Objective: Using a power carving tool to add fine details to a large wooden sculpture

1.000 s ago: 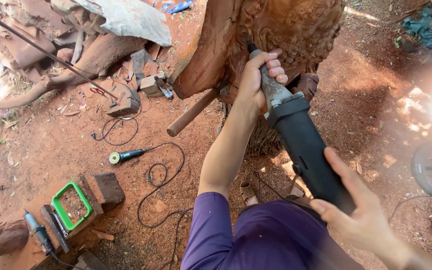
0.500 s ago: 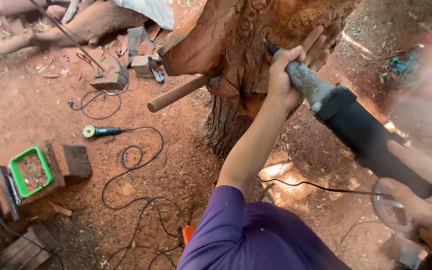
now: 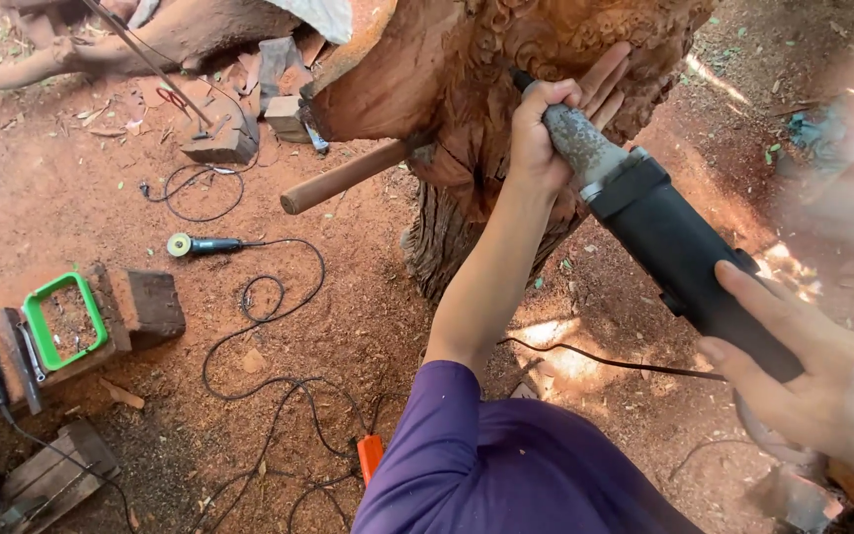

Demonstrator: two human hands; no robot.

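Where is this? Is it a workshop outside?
It looks like an outdoor wood-carving spot. The ground is bare reddish dirt, not a floor. A big carved tree stump stands in it, and the left hand and right hand hold a power carving tool against it. Another power tool and cables lie about.

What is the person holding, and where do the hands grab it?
A black power carving tool: left hand grips its grey front neck, right hand holds the rear body.

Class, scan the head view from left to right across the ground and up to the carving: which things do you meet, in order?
Green plastic frame → small grinder on the dirt → wooden handle → left hand → black power carver → right hand.
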